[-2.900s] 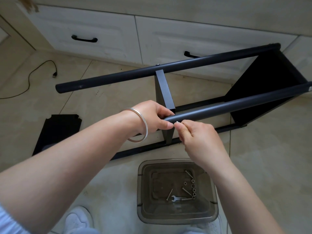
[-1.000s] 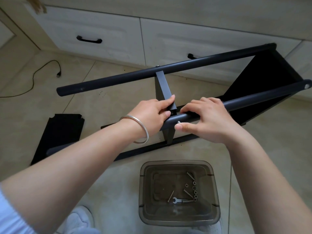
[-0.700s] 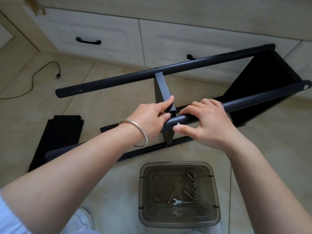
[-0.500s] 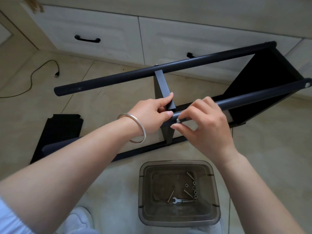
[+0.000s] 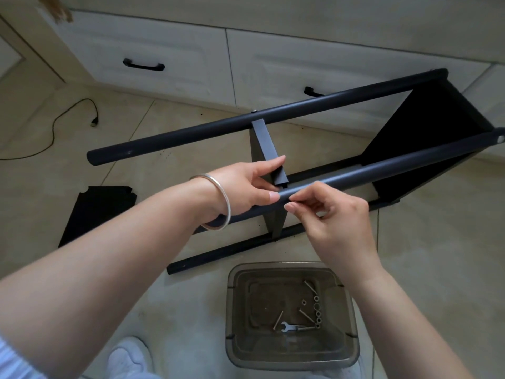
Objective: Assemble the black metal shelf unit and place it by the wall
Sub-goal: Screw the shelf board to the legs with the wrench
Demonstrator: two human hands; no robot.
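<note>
The black shelf frame lies on its side on the tiled floor. Its near upper pole [image 5: 382,166] runs from centre to right, and a far pole [image 5: 218,127] runs behind it. A middle shelf panel [image 5: 266,149] stands on edge between them. My left hand [image 5: 246,187] grips the near pole and the panel's corner. My right hand [image 5: 328,212] pinches something small, hidden by the fingertips, at the pole by that corner. An end shelf panel [image 5: 426,127] closes the frame at the right. A loose black panel [image 5: 95,212] lies on the floor at the left.
A translucent grey bin [image 5: 292,348] sits in front of me, holding several bolts, nuts and a small spanner [image 5: 289,327]. White drawers with black handles [image 5: 143,65] line the back. A black cable [image 5: 68,116] trails on the floor at the left. My white shoe [image 5: 128,356] shows at the bottom.
My right hand has come off the top of the near pole and dropped to its near side, fingertips now pinched together at the joint. My left hand keeps its grip.
</note>
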